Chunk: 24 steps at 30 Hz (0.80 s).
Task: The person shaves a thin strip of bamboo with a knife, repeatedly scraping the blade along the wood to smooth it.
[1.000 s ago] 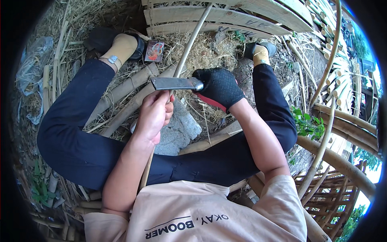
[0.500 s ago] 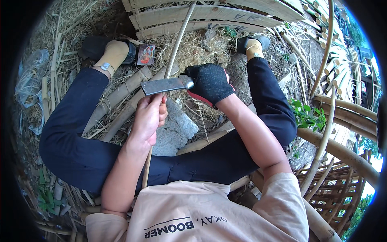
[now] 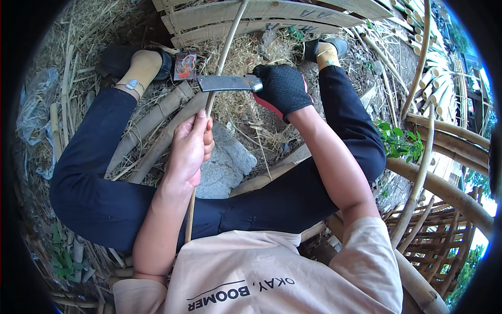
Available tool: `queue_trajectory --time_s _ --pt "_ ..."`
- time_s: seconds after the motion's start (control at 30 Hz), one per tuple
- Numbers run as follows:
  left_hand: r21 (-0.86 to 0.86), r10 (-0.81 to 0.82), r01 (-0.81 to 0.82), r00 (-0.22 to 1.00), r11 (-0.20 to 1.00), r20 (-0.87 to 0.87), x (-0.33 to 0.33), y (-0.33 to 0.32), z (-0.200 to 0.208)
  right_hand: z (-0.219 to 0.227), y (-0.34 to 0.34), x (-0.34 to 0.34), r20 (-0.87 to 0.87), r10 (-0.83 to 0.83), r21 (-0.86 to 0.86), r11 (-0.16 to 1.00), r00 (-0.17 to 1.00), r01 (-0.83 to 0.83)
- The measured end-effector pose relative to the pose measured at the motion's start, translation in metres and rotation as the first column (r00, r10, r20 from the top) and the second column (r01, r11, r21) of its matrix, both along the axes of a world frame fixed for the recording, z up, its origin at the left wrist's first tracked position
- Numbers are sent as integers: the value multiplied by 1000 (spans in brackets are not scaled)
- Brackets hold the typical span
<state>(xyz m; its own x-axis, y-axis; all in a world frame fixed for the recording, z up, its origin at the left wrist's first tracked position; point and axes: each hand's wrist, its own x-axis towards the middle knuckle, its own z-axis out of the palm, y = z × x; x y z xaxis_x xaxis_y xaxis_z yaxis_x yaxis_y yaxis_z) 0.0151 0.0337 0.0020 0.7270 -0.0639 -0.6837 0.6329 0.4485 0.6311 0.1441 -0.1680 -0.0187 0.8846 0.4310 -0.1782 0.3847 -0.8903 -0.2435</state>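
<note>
My bare left hand (image 3: 191, 146) is closed around a long thin bamboo strip (image 3: 226, 49), thumb laid along it. The strip runs from my lap, through the fist, up past the wooden slats at the top. In a black and red glove, my right hand (image 3: 284, 91) grips a knife (image 3: 226, 83) with a broad, blunt-ended blade. That blade lies crosswise over the strip, a short way beyond my left thumb. The knife's handle is hidden inside the glove. Below my hands, between my legs, sits a grey rock (image 3: 226, 165).
A slatted wooden crate (image 3: 251, 21) stands ahead, with a small printed packet (image 3: 184, 66) near my left shoe. Bamboo poles (image 3: 151, 123) lie under my left leg. Cut bamboo (image 3: 436, 86) is piled at right, above a woven bamboo basket (image 3: 439, 246). Clear plastic (image 3: 36, 110) lies left.
My right hand and the knife have moved forward along the strip, away from my left thumb, and slightly right. My left hand keeps its hold on the strip.
</note>
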Motion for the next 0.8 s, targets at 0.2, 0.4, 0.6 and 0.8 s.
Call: queue_trajectory --time_s 0.2,0.4,0.6,0.8 --pt "25 22 -21 1000 999 -15 0 1 1 4 2 -1 -66 28 56 998 997 -24" --pt "46 23 -22 1000 999 -18 1 3 3 6 6 -7 -48 110 109 989 993 -104" --pt "52 7 -5 999 999 -37 -1 -1 5 7 12 -14 -18 198 108 975 980 -195" --pt "56 -23 23 1000 998 6 -3 -7 3 12 0 9 -118 -157 53 985 980 165"
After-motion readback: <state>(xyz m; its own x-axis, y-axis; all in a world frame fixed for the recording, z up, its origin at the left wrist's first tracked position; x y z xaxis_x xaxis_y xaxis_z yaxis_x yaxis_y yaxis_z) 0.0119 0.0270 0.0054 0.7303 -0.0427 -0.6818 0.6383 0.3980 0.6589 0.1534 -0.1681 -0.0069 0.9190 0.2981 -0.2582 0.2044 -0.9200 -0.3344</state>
